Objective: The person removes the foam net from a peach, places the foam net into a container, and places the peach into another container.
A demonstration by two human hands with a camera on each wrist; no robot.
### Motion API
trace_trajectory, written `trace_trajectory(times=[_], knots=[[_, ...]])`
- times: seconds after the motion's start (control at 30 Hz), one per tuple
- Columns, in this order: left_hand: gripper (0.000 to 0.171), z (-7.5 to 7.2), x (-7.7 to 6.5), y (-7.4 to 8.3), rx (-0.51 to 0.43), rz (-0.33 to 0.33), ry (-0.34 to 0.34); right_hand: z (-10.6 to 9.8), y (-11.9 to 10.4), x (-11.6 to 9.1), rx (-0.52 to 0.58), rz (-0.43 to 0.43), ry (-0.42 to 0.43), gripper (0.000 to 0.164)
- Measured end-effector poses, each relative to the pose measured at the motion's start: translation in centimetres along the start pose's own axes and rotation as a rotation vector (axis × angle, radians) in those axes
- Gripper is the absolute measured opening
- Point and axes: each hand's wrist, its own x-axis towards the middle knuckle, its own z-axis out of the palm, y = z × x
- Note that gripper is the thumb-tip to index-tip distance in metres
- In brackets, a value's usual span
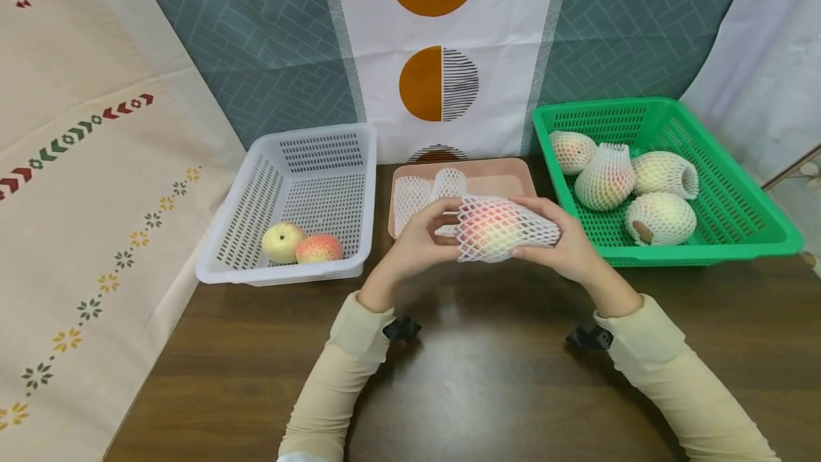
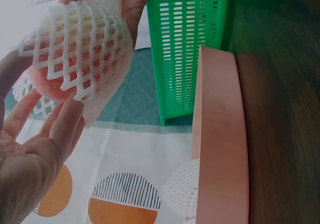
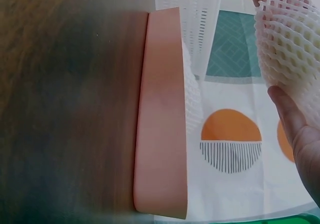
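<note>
Both hands hold a red-and-yellow peach (image 1: 495,222) inside a white foam net sleeve (image 1: 537,229), above the table's far middle. My left hand (image 1: 422,235) grips the sleeve's left end, where its rim stands open. In the left wrist view, the fingers curl round that rim and the peach's pink skin (image 2: 47,85) shows beneath it. At the sleeve's narrower right end, my right hand (image 1: 569,247) pinches the net between thumb and fingers. A pink tray (image 1: 494,178) lies just behind the hands, with white foam net sleeves (image 1: 412,194) in it, partly hidden by the left hand.
At the left, a white basket (image 1: 368,198) holds two bare peaches (image 1: 319,249). A green basket (image 1: 737,252) at the right holds several fruits in foam nets (image 1: 606,178). Behind the baskets hangs a patterned cloth (image 1: 442,34). Brown tabletop (image 1: 449,383) lies between the forearms.
</note>
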Motion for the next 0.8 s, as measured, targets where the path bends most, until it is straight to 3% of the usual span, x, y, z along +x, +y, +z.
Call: trace_trajectory(times=[0.53,0.8], knots=[[0.061,0.02,0.29,-0.36,0.000,0.031,0.065,0.38,-0.21,-0.15,0.049,0.128,0.123,0.060],[0.059,-0.16,0.30,-0.27,-0.070,0.021,0.000,0.47,0.05,-0.23,0.108,0.122,0.153,0.060]])
